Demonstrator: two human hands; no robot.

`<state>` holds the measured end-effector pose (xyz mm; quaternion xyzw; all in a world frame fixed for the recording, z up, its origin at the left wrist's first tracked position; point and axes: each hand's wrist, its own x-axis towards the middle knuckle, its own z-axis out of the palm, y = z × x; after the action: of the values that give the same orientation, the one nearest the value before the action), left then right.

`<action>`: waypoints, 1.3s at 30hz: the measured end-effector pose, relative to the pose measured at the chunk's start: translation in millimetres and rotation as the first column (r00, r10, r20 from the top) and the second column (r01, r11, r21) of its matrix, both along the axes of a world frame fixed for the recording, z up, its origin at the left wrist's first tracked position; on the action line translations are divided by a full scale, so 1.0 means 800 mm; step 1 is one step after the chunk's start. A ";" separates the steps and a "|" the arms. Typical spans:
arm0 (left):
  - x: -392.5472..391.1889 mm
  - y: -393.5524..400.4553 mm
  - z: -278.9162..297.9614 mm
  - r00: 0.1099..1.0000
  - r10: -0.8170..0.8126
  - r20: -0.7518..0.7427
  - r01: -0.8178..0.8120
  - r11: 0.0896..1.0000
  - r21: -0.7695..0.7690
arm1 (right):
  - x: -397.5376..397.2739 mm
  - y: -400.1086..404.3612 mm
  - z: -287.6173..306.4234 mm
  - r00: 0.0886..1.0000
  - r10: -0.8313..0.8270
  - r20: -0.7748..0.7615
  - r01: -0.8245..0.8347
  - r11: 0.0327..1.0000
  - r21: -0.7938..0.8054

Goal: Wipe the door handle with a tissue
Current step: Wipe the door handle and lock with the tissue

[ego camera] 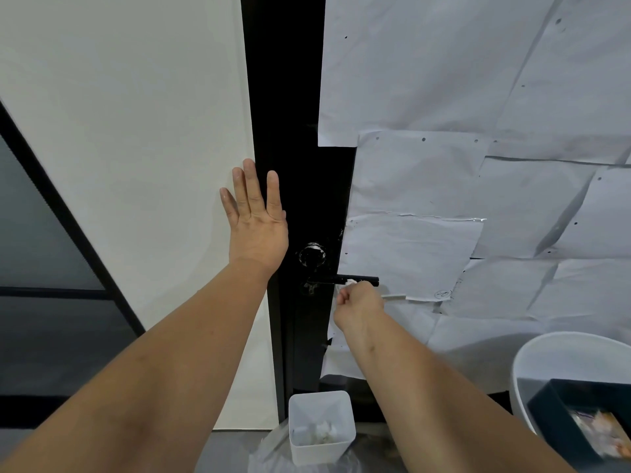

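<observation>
The black lever door handle (358,279) stuck out to the right from the dark door (290,97), level, just below a round glossy black lock knob (311,254). The person's right hand (358,303) was curled up tight against the underside of the lever, and a scrap of white tissue (349,284) showed between the fingers and the bar, pinched there and touching the handle. How much more tissue lay inside the fist I could not tell.

The left hand (254,216) lay flat and wide, fingers straight and pointing up, its palm pressed where the off-white wall panel (136,131) met the left edge of the door. It held nothing.

To the right of the handle, the surface was covered with overlapping sheets of pale grey paper (478,80), creased and dotted with small dark marks. At the far left stood a dark-framed glass panel (41,250).

Low down, near the foot of the door, sat a white square plastic bin (321,448) with crumpled white pieces in its bottom. At the near right, a white round tub (546,353) held a dark box (553,411) with some pale wrapped items inside, too blurred to make out.
</observation>
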<state>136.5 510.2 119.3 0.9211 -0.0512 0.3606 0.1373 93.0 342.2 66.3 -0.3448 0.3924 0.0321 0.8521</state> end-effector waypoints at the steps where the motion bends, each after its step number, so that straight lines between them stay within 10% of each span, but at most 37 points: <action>1: 0.000 0.000 0.000 1.000 -0.003 0.006 0.003 1.000 -0.001 | 0.001 0.007 -0.001 0.999 -0.019 -0.027 0.021 0.999 0.046; 7: 0.001 0.001 -0.001 0.999 -0.021 0.039 0.021 1.000 0.003 | -0.009 0.044 0.011 0.974 0.220 0.058 -0.223 0.973 0.062; 12: 0.002 0.000 -0.003 0.998 -0.023 0.061 0.022 1.000 0.017 | -0.022 0.045 0.028 0.846 0.519 0.117 -0.473 0.835 -0.282; 14: 0.001 0.000 -0.002 0.999 -0.017 0.050 0.016 1.000 0.020 | -0.018 0.038 0.036 0.808 0.586 0.062 -0.403 0.627 -0.667; 16: 0.002 0.002 -0.003 0.999 -0.010 0.038 0.010 1.000 0.021 | -0.009 0.026 0.037 0.780 0.626 0.014 -0.103 0.150 -0.983; 18: 0.003 0.002 -0.003 0.999 -0.005 0.042 0.004 1.000 0.017 | -0.003 0.014 0.028 0.773 0.634 -0.020 0.133 -0.193 -0.972; 23: 0.005 0.002 -0.005 0.998 -0.005 0.067 0.003 1.000 0.030 | -0.007 0.008 -0.007 0.759 0.625 -0.182 0.258 -0.546 -0.797; 39: 0.001 -0.002 -0.004 0.994 0.052 0.091 -0.059 0.995 0.076 | 0.009 0.013 0.000 0.684 0.705 -0.188 0.244 -0.464 -0.852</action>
<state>137.0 508.7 116.3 0.9099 -0.0458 0.4028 0.0883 100.0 352.6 66.4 -0.9544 -0.1481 -0.1760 0.1905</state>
